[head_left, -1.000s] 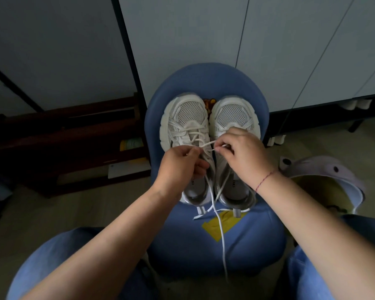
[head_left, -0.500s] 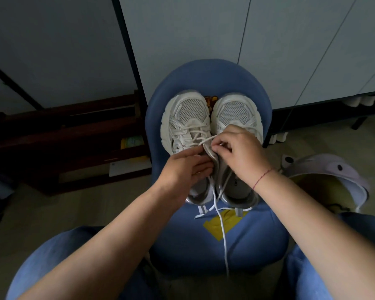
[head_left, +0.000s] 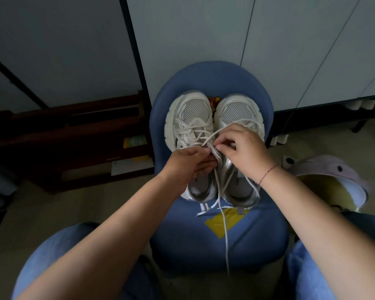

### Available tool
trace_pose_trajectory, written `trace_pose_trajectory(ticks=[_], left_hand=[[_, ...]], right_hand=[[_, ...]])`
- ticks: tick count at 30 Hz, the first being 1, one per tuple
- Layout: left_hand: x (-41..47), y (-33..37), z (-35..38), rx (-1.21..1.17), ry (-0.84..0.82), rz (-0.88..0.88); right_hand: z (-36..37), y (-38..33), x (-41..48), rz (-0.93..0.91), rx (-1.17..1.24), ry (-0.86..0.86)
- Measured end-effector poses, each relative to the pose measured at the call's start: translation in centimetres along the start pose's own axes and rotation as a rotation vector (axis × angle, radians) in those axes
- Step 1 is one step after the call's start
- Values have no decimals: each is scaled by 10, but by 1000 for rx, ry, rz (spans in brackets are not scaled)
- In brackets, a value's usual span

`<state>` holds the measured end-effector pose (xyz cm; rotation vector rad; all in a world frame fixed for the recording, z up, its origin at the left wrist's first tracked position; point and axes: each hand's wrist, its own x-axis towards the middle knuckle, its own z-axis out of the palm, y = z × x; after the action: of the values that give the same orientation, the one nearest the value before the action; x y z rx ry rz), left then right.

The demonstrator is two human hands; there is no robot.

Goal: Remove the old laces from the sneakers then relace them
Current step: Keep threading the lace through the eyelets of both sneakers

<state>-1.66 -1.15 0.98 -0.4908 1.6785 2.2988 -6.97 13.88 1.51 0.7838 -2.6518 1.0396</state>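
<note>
Two white mesh sneakers stand side by side, toes away from me, on a blue seat. The left sneaker has a white lace crossed over its front eyelets. My left hand lies over that sneaker's tongue area, fingers curled, holding its inner edge near the lace. My right hand covers the middle of the right sneaker and pinches the lace between thumb and forefinger. A loose lace end hangs down over the seat's front.
A yellow patch marks the seat. A dark wooden rack stands on the left, pale cabinet doors behind. A lilac-rimmed round object sits on the floor at right. My blue-trousered knees frame the seat.
Both hands have edged toward the sneakers' toes and closer together. The lace between them now runs up across the left sneaker instead of stretching sideways.
</note>
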Motion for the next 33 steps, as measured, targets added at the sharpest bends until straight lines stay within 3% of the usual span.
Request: trace_pose_trajectory(ticks=[8, 16, 20, 26, 29, 33], left_hand=[[-3, -1, 2, 22, 14, 42], [-9, -3, -5, 128, -3, 63], [-29, -1, -23, 388, -169, -21], [-47, -6, -38, 791, -566, -202], [-43, -13, -37, 718, -440, -165], [-36, -22, -21, 299, -250, -137]], right_hand=[[-6, -2, -7, 33, 25, -96], [3, -4, -23, 73, -138, 209], [2, 1, -24, 60, -121, 186], [4, 3, -22, 59, -53, 144], [4, 3, -21, 50, -58, 158], [4, 3, -22, 47, -51, 169]])
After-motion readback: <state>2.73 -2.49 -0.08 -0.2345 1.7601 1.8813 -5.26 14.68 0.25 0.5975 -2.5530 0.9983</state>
